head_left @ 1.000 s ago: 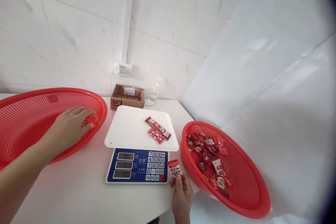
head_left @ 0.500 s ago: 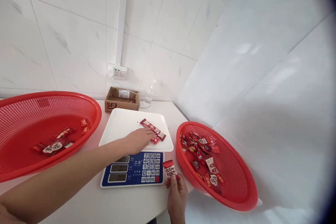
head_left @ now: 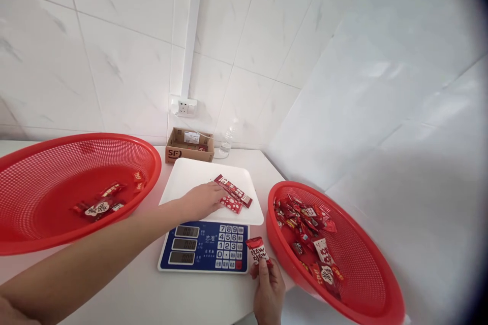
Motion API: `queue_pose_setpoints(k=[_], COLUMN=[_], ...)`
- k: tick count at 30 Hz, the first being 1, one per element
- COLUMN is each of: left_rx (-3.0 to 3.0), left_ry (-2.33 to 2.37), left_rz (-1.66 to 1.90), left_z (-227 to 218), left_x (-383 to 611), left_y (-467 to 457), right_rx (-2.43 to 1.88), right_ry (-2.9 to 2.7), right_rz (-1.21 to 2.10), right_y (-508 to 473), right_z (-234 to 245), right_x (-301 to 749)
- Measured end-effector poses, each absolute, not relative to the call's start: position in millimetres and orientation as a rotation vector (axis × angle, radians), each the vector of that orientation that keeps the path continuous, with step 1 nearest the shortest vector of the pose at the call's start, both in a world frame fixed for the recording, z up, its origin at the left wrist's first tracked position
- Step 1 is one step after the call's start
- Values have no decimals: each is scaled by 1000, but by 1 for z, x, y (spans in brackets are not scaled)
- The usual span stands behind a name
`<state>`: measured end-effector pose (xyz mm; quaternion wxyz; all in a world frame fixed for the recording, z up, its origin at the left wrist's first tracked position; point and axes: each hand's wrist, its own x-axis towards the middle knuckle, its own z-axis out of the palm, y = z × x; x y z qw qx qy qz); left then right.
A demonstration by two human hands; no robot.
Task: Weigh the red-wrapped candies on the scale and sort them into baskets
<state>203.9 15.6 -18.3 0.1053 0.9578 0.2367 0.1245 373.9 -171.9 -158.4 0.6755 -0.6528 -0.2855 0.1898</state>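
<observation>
My left hand (head_left: 202,200) lies on the white pan of the scale (head_left: 190,177), fingers curled at a small red packet (head_left: 231,204). A long red snack bar (head_left: 233,190) lies on the pan just beyond the fingertips. My right hand (head_left: 268,289) pinches a red and white candy packet (head_left: 257,250) upright beside the scale's blue keypad (head_left: 206,247). The big red basket on the left (head_left: 46,162) holds a few red packets (head_left: 99,205). The red basket on the right (head_left: 366,274) holds several red packets (head_left: 305,223).
A small cardboard box (head_left: 189,145) and a clear plastic bottle (head_left: 227,141) stand at the back by the tiled wall. A wall socket (head_left: 184,107) sits above the box. A white panel rises right of the counter.
My left hand left the left basket and came onto the scale pan by the red packets. The right hand kept its packet almost still. The view shifted slightly.
</observation>
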Motion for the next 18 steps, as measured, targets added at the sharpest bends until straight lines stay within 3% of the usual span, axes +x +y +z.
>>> queue_pose_setpoints(k=[9,18], left_rx=[2785,2429], left_ry=[727,1681], left_rz=[403,868], left_z=[-24,-5], left_x=[227,85], left_y=[12,8], right_rx=[-1458,-1396], right_ry=[-661,-624], right_rz=[500,490], right_y=[-174,-173], right_z=[-173,-176], right_x=[383,382])
